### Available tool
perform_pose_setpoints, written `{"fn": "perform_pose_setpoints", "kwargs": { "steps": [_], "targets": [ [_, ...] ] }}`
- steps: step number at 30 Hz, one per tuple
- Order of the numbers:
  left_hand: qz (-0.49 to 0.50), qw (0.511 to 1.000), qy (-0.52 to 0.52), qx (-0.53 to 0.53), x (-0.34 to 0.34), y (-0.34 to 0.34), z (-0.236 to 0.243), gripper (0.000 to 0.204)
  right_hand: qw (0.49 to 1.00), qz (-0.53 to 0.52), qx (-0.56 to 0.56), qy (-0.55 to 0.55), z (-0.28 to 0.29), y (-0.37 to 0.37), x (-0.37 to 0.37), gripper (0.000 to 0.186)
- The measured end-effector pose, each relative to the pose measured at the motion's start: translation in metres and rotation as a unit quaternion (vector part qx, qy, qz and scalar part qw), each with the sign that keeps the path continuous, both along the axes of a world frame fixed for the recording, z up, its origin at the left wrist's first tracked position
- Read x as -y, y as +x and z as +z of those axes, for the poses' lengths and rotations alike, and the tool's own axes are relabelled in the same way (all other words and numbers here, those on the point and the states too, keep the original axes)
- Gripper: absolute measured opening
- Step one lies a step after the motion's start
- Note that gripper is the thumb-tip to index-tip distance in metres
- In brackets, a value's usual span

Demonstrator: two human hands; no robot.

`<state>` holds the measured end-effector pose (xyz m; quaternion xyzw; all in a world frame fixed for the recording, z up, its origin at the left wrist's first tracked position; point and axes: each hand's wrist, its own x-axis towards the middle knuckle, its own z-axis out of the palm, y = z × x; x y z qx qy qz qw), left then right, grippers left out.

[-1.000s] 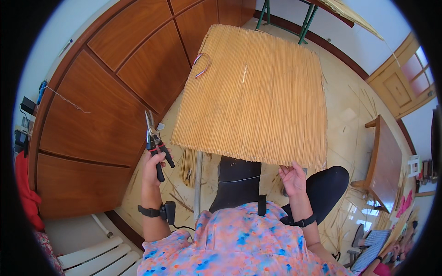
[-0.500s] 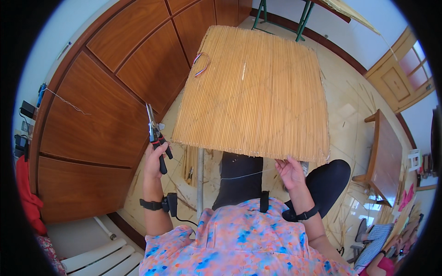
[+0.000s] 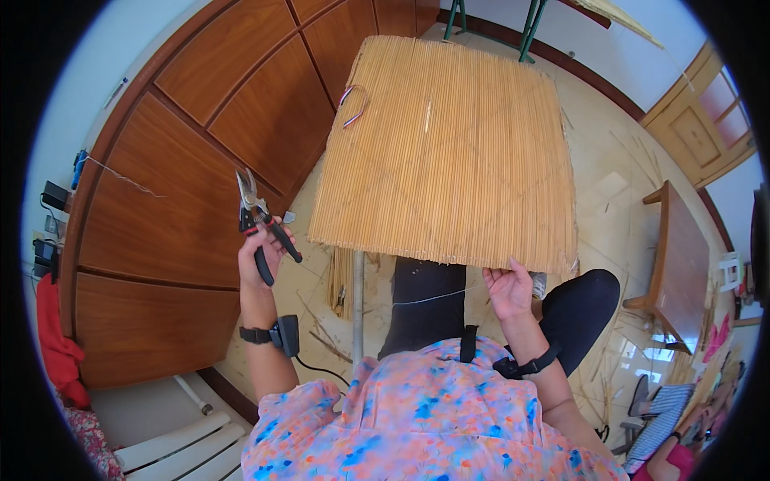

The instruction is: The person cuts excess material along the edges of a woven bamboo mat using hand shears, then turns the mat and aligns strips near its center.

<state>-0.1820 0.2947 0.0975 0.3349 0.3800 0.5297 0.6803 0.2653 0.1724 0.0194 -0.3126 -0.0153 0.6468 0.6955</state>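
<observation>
My left hand (image 3: 262, 255) is wrapped round the handles of pruning shears (image 3: 249, 200), black and red with silver blades. The blades point up and stand apart, left of a large flat reed mat (image 3: 457, 160). This mat of thin straw-coloured stalks is tilted in front of me above my legs. My right hand (image 3: 508, 290) is closed at its near edge, toward the right corner, fingertips against the rim. A thin pale wire (image 3: 429, 300) runs from the right fingers leftward across my dark trouser leg. Whether those fingers pinch the wire as well is unclear.
A grey metal pole (image 3: 358, 309) stands under the mat's near left corner. Wooden cabinet panels (image 3: 160, 224) rise along the left. A low wooden table (image 3: 672, 260) is at the right. Loose stalks (image 3: 341, 280) lie on the tiled floor, and a white slatted rack (image 3: 180, 449) is at lower left.
The shears have shifted left and slightly up with my left hand, and their blades and handles have spread wider. My right hand stays at the mat's near edge, which sits slightly higher in view.
</observation>
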Motion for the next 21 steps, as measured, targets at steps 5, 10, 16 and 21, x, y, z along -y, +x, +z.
{"fn": "perform_pose_setpoints", "kwargs": {
  "steps": [5, 10, 16, 21],
  "targets": [
    [-0.003, 0.999, -0.023, -0.023, -0.026, -0.003, 0.012, 0.042, 1.0, 0.001, 0.009, 0.007, -0.009, -0.005, -0.004, 0.025],
    [-0.112, 0.994, -0.014, 0.004, -0.047, 0.0, 0.008, 0.046, 0.998, 0.061, 0.009, 0.022, -0.013, -0.008, -0.002, 0.024],
    [-0.178, 0.983, -0.015, 0.054, -0.068, -0.013, -0.005, 0.056, 0.997, 0.074, 0.005, 0.013, -0.009, -0.01, 0.0, 0.023],
    [-0.267, 0.953, 0.049, 0.136, -0.077, -0.009, 0.011, 0.067, 0.998, 0.051, 0.007, -0.025, -0.006, -0.013, -0.004, 0.023]
  ]
}}
